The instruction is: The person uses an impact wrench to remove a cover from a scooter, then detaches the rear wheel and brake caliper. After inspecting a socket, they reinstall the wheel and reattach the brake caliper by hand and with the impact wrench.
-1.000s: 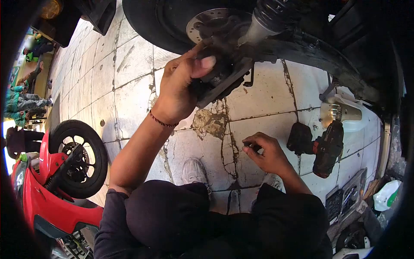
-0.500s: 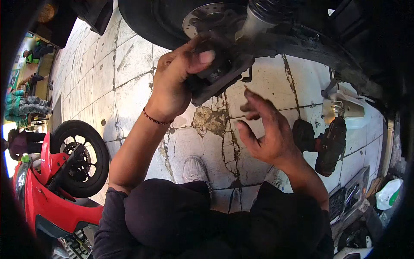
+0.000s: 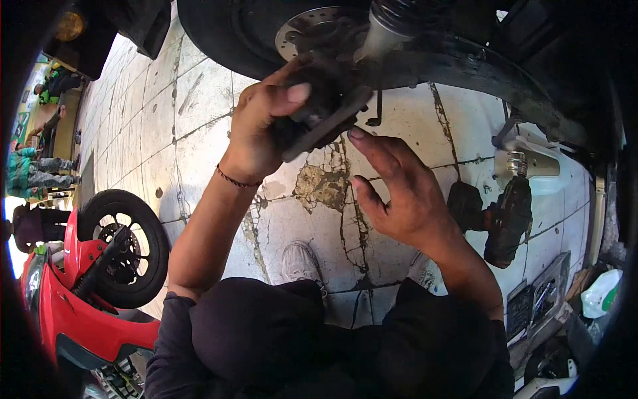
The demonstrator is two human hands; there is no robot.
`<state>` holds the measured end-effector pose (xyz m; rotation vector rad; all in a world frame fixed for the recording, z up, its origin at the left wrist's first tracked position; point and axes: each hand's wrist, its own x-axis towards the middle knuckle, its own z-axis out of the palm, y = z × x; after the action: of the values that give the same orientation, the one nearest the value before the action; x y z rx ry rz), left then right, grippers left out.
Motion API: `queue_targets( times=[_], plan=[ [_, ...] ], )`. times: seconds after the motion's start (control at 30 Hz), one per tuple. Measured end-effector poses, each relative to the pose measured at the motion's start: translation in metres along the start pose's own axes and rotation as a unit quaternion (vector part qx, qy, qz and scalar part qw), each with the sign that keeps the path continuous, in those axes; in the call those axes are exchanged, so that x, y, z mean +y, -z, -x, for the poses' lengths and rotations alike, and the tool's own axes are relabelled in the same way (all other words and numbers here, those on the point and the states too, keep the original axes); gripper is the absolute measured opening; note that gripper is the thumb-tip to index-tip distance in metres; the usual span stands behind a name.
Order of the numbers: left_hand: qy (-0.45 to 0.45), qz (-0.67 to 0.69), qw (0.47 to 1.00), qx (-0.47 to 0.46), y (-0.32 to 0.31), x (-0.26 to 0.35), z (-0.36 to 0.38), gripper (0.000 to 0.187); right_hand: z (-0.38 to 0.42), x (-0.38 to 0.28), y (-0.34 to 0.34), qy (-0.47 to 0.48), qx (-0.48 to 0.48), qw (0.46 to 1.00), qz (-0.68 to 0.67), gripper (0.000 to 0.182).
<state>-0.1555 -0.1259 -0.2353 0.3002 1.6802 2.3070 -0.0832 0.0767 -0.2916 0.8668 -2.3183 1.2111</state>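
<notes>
My left hand (image 3: pixel 260 126) is wrapped round a black brake caliper (image 3: pixel 319 120), its thumb on the top face. The caliper is tilted, just below a perforated brake disc (image 3: pixel 289 41) and a silver shock absorber (image 3: pixel 385 36). My right hand (image 3: pixel 405 189) has its fingers apart, with the index fingertip at the caliper's lower right edge; whether it touches is unclear. A small black bracket (image 3: pixel 378 110) hangs to the right of the caliper. The fingers behind the caliper are partly hidden.
A black and red power wrench (image 3: pixel 508 223) with a silver socket stands at the right on the tiled floor (image 3: pixel 206 100). A red motorcycle (image 3: pixel 86 312) is at the lower left. Several people (image 3: pixel 43 169) are at the far left. Trays of parts (image 3: pixel 541 296) lie at the lower right.
My left hand has shifted slightly left, turning the caliper. My right hand has moved left, its index finger now at the caliper's edge. The bracket shows more fully.
</notes>
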Motion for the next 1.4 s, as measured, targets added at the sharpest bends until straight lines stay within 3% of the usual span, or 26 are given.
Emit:
queue_targets(
  times=[0.07,0.13,0.17,0.33,0.43,0.47,0.53,0.57,0.63,0.67,0.73,0.8,0.87,0.9,0.97,1.0,1.03,1.07,1.1,1.13,1.23,1.27,1.3,1.33,1.4],
  plan=[
    [0.038,0.11,0.993,-0.027,-0.002,0.001,0.001,0.065,0.004,-0.003,0.0,-0.009,-0.001,0.999,-0.05,0.073],
    [0.039,0.112,0.992,-0.05,0.013,-0.004,-0.001,0.063,0.012,-0.011,0.001,-0.09,0.032,0.986,-0.138,0.066],
    [0.054,0.097,0.993,-0.034,0.014,-0.004,0.0,0.067,0.016,-0.013,0.005,-0.154,-0.022,0.979,-0.132,0.056],
    [0.071,0.143,0.986,-0.041,0.015,-0.012,0.002,0.07,0.038,-0.007,0.007,-0.218,-0.126,0.961,-0.115,0.041],
    [0.04,0.139,0.988,-0.051,0.0,-0.017,0.007,0.067,0.04,-0.016,0.034,-0.366,-0.2,0.868,-0.268,0.037],
    [0.039,0.145,0.986,-0.074,0.0,-0.019,0.005,0.066,0.037,-0.02,0.048,-0.367,-0.2,0.87,-0.263,0.037],
    [0.008,0.075,0.997,0.032,-0.009,-0.02,0.01,0.074,0.023,-0.035,0.078,-0.401,-0.318,0.789,-0.339,0.039],
    [0.003,0.086,0.996,0.03,-0.011,-0.017,0.009,0.074,0.01,-0.047,0.095,-0.405,-0.321,0.791,-0.328,0.039],
    [-0.087,-0.173,0.981,0.018,-0.015,-0.011,0.009,0.089,-0.015,-0.072,0.124,-0.371,-0.365,0.821,-0.236,0.042],
    [-0.092,-0.158,0.983,0.019,-0.014,-0.014,0.01,0.089,-0.026,-0.081,0.131,-0.377,-0.37,0.82,-0.222,0.042],
    [-0.172,-0.327,0.928,0.052,-0.01,-0.025,0.015,0.101,-0.05,-0.096,0.13,-0.346,-0.329,0.877,-0.059,0.045],
    [-0.213,-0.358,0.907,0.066,-0.009,-0.027,0.022,0.1,-0.064,-0.087,0.113,-0.378,-0.357,0.854,0.019,0.053],
    [-0.243,-0.411,0.876,0.069,-0.005,-0.023,0.025,0.1,-0.057,-0.06,0.085,-0.247,-0.262,0.916,0.176,0.06],
    [-0.244,-0.421,0.871,0.07,-0.003,-0.019,0.027,0.099,-0.058,-0.047,0.075,-0.242,-0.263,0.916,0.183,0.06],
    [-0.264,-0.433,0.859,0.072,0.001,-0.009,0.029,0.099,-0.06,-0.026,0.054,-0.075,-0.184,0.972,0.129,0.062],
    [-0.277,-0.45,0.846,0.069,0.003,-0.004,0.033,0.099,-0.057,-0.023,0.043,-0.069,-0.192,0.971,0.127,0.062],
    [-0.278,-0.486,0.825,0.071,0.003,0.002,0.036,0.102,-0.056,-0.02,0.031,-0.11,-0.11,0.988,-0.008,0.061],
    [-0.275,-0.488,0.825,0.08,0.002,0.007,0.039,0.102,-0.055,-0.024,0.018,-0.154,-0.024,0.977,-0.144,0.059],
    [-0.276,-0.552,0.784,0.066,0.0,0.014,0.041,0.103,-0.059,-0.041,-0.003,-0.238,0.071,0.893,-0.375,0.056],
    [-0.278,-0.611,0.74,0.048,-0.003,0.017,0.042,0.103,-0.06,-0.048,-0.016,-0.237,0.07,0.894,-0.375,0.056],
    [-0.331,-0.621,0.709,0.044,0.001,0.011,0.041,0.095,-0.065,-0.059,-0.033,-0.391,0.199,0.74,-0.51,0.047],
    [-0.364,-0.628,0.686,0.04,0.004,0.012,0.041,0.092,-0.068,-0.06,-0.039,-0.382,0.205,0.746,-0.505,0.047],
    [-0.325,-0.612,0.721,0.021,0.006,0.019,0.045,0.085,-0.073,-0.058,-0.045,-0.42,0.235,0.742,-0.466,0.044],
    [-0.343,-0.605,0.718,0.02,0.008,0.023,0.047,0.085,-0.077,-0.054,-0.05,-0.455,0.267,0.735,-0.426,0.041],
    [-0.328,-0.495,0.804,-0.017,0.017,0.025,0.049,0.083,-0.075,-0.046,-0.062,-0.44,0.304,0.693,-0.484,0.038]
  ],
)
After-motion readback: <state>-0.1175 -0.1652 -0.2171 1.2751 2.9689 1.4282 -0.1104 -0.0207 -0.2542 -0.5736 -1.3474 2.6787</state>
